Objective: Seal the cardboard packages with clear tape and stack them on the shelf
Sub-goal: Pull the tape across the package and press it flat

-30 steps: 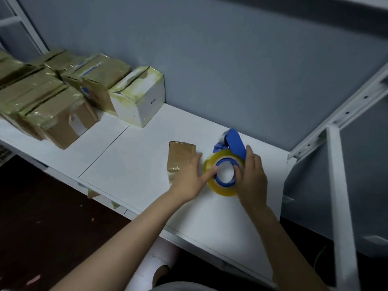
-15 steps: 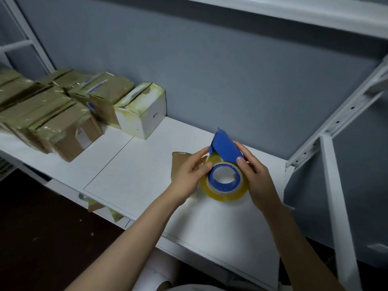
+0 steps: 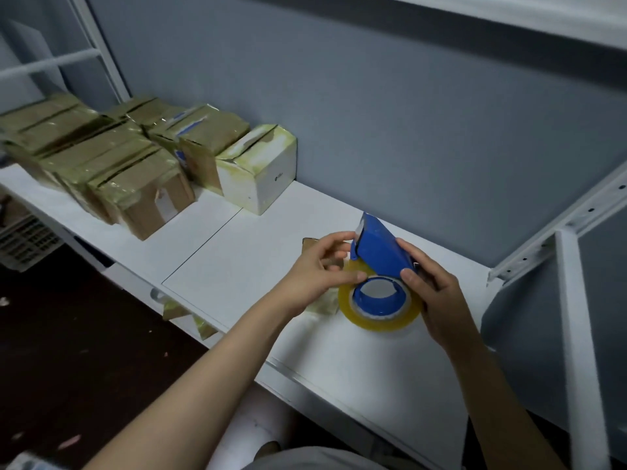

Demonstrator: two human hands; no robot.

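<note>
A blue tape dispenser (image 3: 378, 252) with a roll of clear yellowish tape (image 3: 380, 315) is held just above the white shelf (image 3: 237, 252). My right hand (image 3: 437, 296) grips its right side, fingers curled over the blue body. My left hand (image 3: 317, 271) pinches at the roll's left edge near the dispenser's front. A small brown cardboard package (image 3: 310, 244) lies on the shelf under my left hand, mostly hidden by it.
Several taped cardboard packages (image 3: 112, 164) and a white taped box (image 3: 261, 171) are stacked at the shelf's left against the grey wall. A white upright post (image 3: 576, 334) and bracket stand at the right. Tape scraps (image 3: 190, 317) hang under the front edge.
The dispenser has been lifted from lying on the shelf and tilted up between both hands. My left hand moved off the small package onto the tape roll's edge.
</note>
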